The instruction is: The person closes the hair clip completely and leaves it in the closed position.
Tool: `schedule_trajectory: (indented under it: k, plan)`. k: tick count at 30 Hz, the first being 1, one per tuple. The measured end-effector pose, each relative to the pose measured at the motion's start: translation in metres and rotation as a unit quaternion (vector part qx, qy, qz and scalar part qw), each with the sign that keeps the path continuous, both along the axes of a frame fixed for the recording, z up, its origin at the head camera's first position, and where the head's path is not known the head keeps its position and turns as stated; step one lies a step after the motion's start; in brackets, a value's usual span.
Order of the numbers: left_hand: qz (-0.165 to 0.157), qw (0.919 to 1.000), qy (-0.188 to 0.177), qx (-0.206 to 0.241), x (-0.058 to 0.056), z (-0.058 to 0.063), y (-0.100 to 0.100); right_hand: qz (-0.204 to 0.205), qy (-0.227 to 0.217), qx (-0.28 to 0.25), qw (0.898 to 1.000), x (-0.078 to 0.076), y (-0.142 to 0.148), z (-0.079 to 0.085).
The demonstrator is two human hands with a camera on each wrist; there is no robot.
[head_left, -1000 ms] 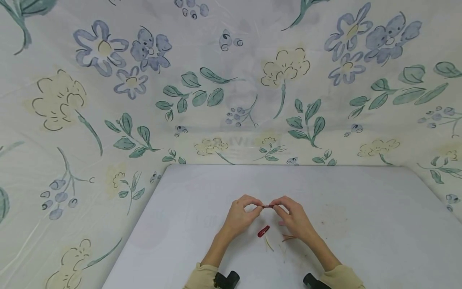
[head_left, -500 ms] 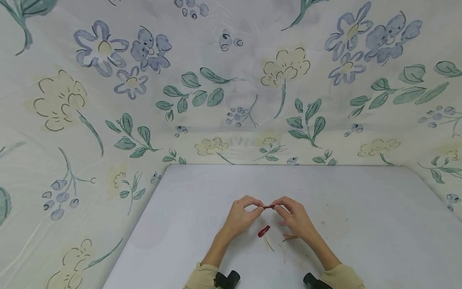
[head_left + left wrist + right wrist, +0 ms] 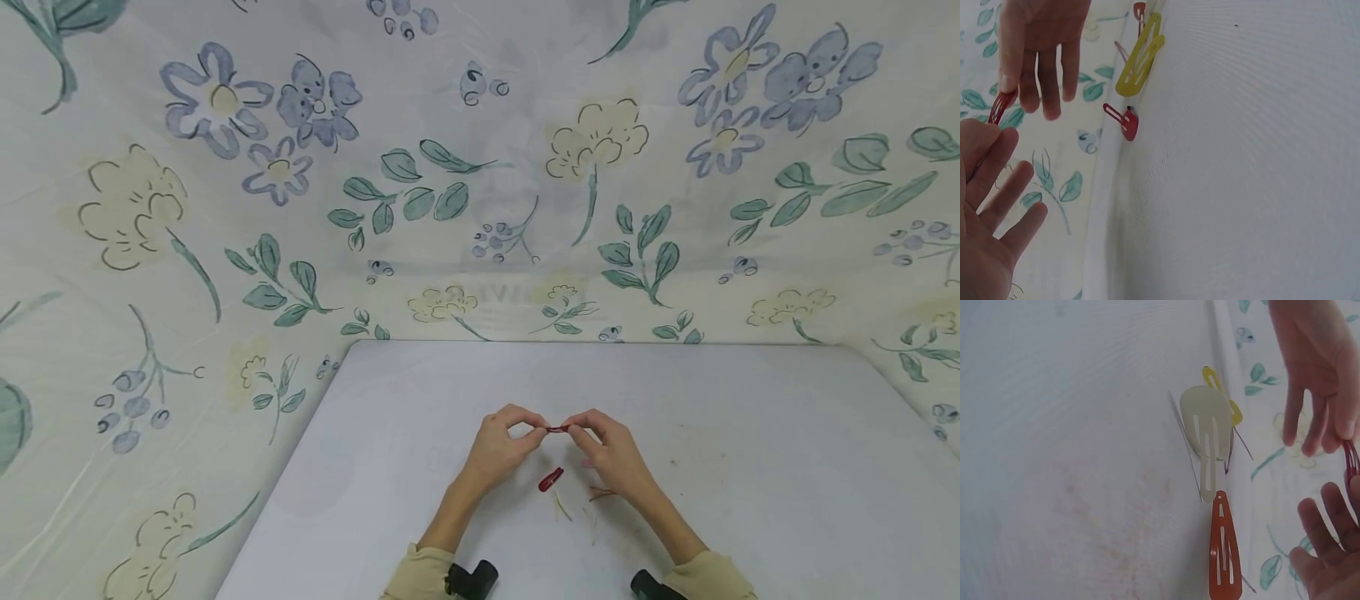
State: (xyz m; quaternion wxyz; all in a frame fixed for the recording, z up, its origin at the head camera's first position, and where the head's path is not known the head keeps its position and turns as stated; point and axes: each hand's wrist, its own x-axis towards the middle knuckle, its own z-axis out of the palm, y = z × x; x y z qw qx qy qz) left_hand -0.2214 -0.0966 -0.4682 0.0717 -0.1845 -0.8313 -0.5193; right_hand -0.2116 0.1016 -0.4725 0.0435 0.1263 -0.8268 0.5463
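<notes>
One end of a slim red hair clip (image 3: 557, 430) is pinched between thumb and forefinger of the left hand (image 3: 498, 450); the opposite end is pinched likewise by the right hand (image 3: 615, 454). On both hands the remaining fingers are held out loosely and spaced apart. The red hair clip is held above the white table (image 3: 360, 500), between the two hands. Nearer the person than this clip, a second red clip (image 3: 551, 479) is seen lying on the table. Further in that direction from the held clip, a yellow clip (image 3: 1140, 59) is found, with a cream clip (image 3: 1210, 425) close by. An orange clip (image 3: 1225, 550) is placed nearer the person and to the right of the held clip. A pinkish piece (image 3: 588, 463), possibly another clip, is partly covered by the right hand. Beyond the held clip, a flower-printed cloth (image 3: 420, 275) is seen past the table's far edge.
</notes>
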Motion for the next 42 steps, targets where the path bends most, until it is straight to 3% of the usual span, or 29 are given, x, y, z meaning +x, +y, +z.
schedule_trajectory:
  k: [6,14,22,33,42]
  plan:
    - [0.003,1.0000,-0.005,-0.004,0.002,0.001,0.001,0.002,-0.010,-0.015,1.000,0.001,0.002,0.001]
    - [0.006,0.9999,-0.007,-0.005,0.002,0.003,0.002,-0.007,0.010,0.001,1.000,-0.001,0.004,-0.001]
    - [0.008,0.9997,-0.003,-0.022,0.003,0.006,0.003,-0.014,-0.008,-0.007,1.000,-0.002,0.004,0.001]
    - [0.028,0.9950,0.045,-0.084,0.004,0.008,0.004,-0.015,-0.075,0.007,0.997,-0.003,0.002,0.008]
    - [0.025,0.9926,0.077,-0.090,0.000,0.008,0.003,-0.003,-0.088,-0.004,0.996,-0.004,0.003,0.012]
